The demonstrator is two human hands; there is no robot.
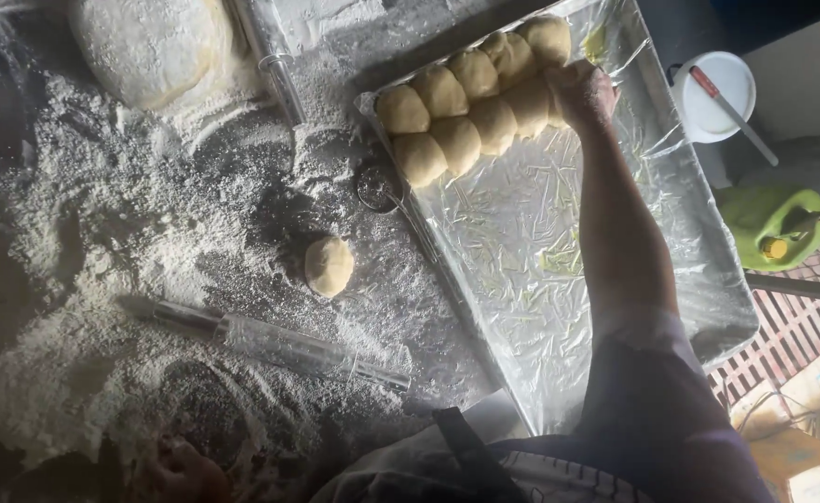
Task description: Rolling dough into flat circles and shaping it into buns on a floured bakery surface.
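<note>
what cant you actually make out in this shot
- Head view: what the right hand grips, if anything; its fingers curl away over the dough balls on the tray.
- Left hand: dim at the bottom edge, open or shut unclear.
- Big dough mound: its top is cut off by the frame's upper edge.
- Rolling pin: clear, its ends fade into shadow and flour.

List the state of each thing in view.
Right hand: closed on a dough ball at the row's end.
Left hand: resting low, grip unclear.
Dough balls: two touching rows on tray.
Tray: foil-lined, greased, mostly bare.
Loose ball: alone on flour.
Rolling pin: lying flat.
</note>
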